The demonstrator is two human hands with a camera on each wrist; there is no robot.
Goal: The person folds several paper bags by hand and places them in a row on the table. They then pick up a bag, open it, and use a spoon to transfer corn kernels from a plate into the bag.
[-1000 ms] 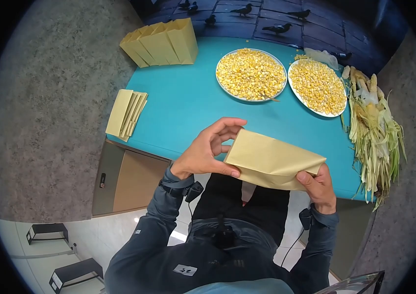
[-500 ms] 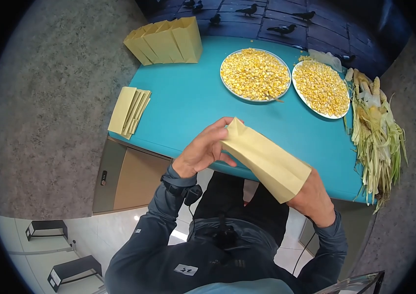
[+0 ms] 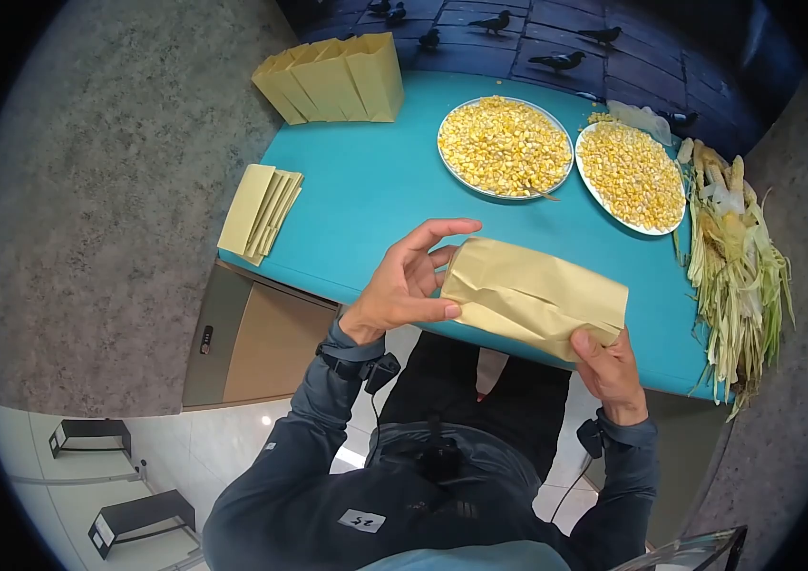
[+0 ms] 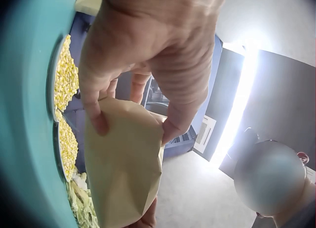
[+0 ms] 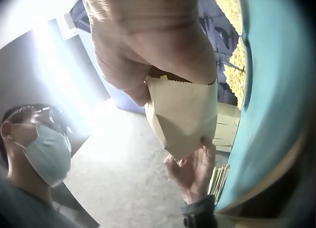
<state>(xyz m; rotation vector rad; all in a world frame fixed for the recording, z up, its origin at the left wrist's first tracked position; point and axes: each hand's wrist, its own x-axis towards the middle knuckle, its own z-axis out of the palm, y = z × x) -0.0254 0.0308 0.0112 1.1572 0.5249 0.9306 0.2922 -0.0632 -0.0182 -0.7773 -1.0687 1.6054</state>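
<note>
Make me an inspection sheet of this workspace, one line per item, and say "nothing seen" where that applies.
Surface: turquoise tabletop, no damage seen.
Job's things: paper bag in hands; standing bags far left; flat bags near left; left plate and right plate bearing corn kernels.
Clutter: corn husks at right; clear plastic behind the right plate.
Hands: left hand grips one end; right hand grips the open end.
Cables: thin cable below each wrist.
Surroundings: pigeon-patterned backdrop.
</note>
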